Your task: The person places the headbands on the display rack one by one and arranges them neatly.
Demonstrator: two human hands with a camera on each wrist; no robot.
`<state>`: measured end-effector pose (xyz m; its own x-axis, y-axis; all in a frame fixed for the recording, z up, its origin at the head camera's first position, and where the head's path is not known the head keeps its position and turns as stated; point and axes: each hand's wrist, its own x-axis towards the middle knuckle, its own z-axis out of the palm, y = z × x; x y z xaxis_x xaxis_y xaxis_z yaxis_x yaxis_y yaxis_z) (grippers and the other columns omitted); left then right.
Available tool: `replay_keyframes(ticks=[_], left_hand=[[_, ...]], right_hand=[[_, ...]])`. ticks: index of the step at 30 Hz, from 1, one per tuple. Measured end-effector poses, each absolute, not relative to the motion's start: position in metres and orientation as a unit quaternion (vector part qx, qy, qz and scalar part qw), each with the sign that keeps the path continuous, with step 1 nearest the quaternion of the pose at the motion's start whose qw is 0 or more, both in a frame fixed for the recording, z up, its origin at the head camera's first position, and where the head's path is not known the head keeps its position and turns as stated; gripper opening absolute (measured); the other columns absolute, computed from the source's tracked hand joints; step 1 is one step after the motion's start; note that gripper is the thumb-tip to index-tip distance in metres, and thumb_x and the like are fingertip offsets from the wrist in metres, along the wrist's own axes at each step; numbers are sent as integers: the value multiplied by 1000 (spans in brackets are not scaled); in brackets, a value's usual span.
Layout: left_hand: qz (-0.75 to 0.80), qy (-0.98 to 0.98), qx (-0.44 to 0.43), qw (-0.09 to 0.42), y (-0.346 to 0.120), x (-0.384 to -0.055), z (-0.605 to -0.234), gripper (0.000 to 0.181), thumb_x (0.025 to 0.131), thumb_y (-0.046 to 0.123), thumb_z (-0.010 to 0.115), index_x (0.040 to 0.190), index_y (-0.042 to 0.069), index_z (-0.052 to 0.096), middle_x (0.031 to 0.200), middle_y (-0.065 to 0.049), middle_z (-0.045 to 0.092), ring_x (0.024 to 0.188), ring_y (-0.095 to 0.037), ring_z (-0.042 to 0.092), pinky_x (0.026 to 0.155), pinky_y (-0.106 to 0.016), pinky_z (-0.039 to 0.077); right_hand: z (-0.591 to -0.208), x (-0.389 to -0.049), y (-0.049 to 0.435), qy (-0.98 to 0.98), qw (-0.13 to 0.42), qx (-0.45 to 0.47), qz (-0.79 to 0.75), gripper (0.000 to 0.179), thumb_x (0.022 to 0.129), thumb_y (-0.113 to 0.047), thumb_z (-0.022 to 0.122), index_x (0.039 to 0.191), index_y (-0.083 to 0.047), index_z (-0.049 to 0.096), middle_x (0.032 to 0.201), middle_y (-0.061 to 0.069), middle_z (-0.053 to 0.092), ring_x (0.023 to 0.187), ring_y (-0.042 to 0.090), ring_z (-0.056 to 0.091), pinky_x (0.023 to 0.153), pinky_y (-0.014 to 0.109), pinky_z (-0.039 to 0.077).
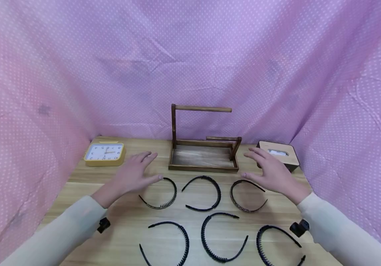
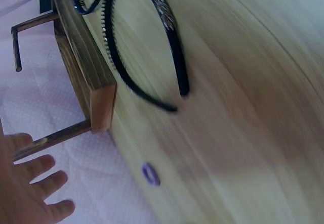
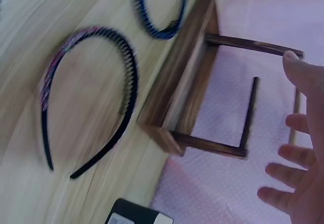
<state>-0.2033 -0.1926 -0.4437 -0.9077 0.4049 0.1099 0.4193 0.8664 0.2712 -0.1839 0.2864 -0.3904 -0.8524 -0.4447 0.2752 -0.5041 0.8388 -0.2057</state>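
Note:
My left hand (image 1: 132,175) hovers over the left side of the table, fingers spread and holding nothing, partly over a black headband (image 1: 176,190). On the other side, my right hand (image 1: 273,171) is likewise spread and holds nothing, above and beside another headband (image 1: 232,195). Between them lies a third toothed headband (image 1: 218,192). Nearer me is a second row of black headbands, one at left (image 1: 187,242), one in the middle (image 1: 203,236) and one at right (image 1: 259,242). Behind the rows stands a brown wooden rack (image 1: 203,169) with a tray base and two bars, one high, one low.
A yellow-framed clock (image 1: 105,152) sits at the back left, upside down to me. At the back right is a tissue box (image 1: 266,147) with a wooden top. A small purple ring (image 2: 150,174) lies near the table edge. Pink dotted cloth (image 1: 203,66) surrounds the table.

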Motion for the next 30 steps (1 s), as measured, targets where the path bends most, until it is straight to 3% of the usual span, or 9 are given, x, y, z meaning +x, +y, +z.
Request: replay_keyframes(ticks=[4,9,15,19,24,30], left_hand=[[-237,-955,-177,-4,-181,-219,-451,82,95,68,56,155,11,46,155,-19,47,139,-42,48,111,-63,42],[-337,-929,-141,-51,-170,-241,-464,77,99,64,53,151,8,50,148,-16,55,125,-35,60,99,-55,52],[-426,-895,-92,-92,-156,-265,-475,72,101,55,56,152,5,47,142,-17,59,124,-35,60,101,-51,51],[-457,-880,-65,-116,-148,-277,-478,73,101,52,58,153,2,44,143,-20,57,128,-36,57,107,-51,48],[-466,-871,-48,-145,-140,-285,-484,72,102,47,60,154,0,42,147,-22,54,135,-36,52,113,-49,44],[-493,-853,-38,-166,-135,-288,-495,62,101,21,66,151,-7,42,139,-26,58,120,-36,61,98,-40,55]], right_hand=[[-389,-175,277,-937,118,258,206,57,87,-37,83,134,-9,66,141,15,61,129,39,58,104,59,48],[-397,-159,252,-909,144,293,260,46,82,-26,88,123,-11,71,127,6,70,118,27,67,96,48,56],[-417,-137,225,-888,145,324,292,43,79,-26,89,117,-13,74,115,-2,75,102,16,72,86,39,60],[-434,-121,205,-884,90,334,314,44,80,-29,89,119,-15,74,115,-5,74,100,12,70,81,33,60],[-450,-104,180,-872,32,362,328,39,84,-33,86,118,-17,74,116,-8,72,105,8,68,86,29,59],[-459,-93,171,-878,22,359,317,37,87,-38,83,117,-19,74,115,-12,71,107,4,67,90,28,58]])
